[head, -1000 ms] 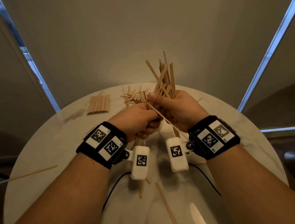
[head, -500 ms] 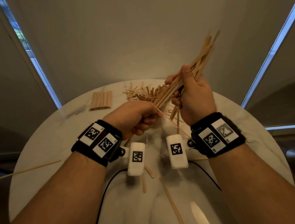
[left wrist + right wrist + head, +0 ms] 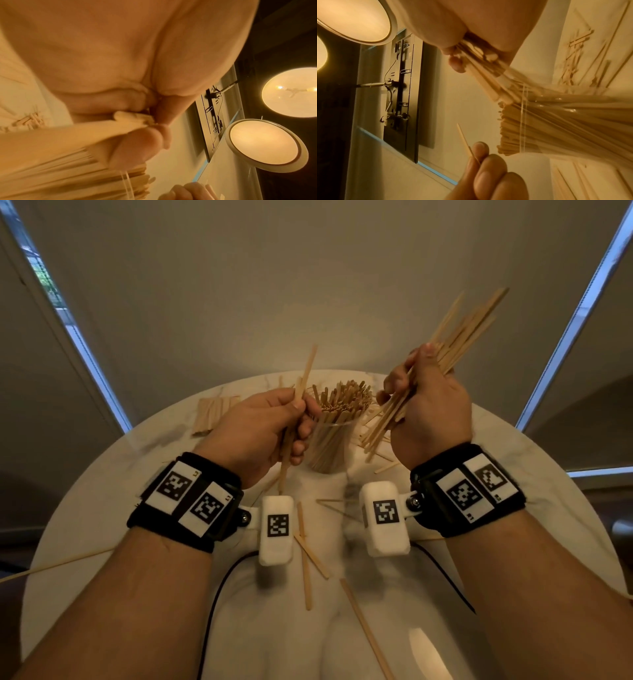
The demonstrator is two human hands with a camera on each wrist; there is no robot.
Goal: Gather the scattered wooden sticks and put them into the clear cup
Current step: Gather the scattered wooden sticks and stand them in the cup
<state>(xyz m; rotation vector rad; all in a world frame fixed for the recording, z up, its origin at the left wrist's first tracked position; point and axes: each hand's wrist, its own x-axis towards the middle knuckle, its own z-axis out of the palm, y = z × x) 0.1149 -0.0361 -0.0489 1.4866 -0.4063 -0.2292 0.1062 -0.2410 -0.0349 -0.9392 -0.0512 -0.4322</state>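
A clear cup (image 3: 330, 445) packed with upright wooden sticks stands mid-table; in the right wrist view the cup (image 3: 556, 125) appears on its side. My left hand (image 3: 274, 422) is just left of the cup and grips a couple of sticks (image 3: 306, 374) that point up. My right hand (image 3: 421, 405), raised to the right of the cup, grips a thick bundle of sticks (image 3: 462, 326) slanting up to the right. In the left wrist view my curled fingers (image 3: 137, 146) pinch the stick ends. Loose sticks (image 3: 306, 556) lie on the table near me.
The round white marble table (image 3: 102, 474) carries a flat row of sticks (image 3: 212, 412) at the back left and one long thin stick (image 3: 68, 559) at the left edge. More scattered sticks (image 3: 380, 463) lie right of the cup. Black cables run under my wrists.
My hands have drawn apart. The right hand carried the bundle up and to the right; the left hand moved left with a couple of sticks, uncovering the filled cup.
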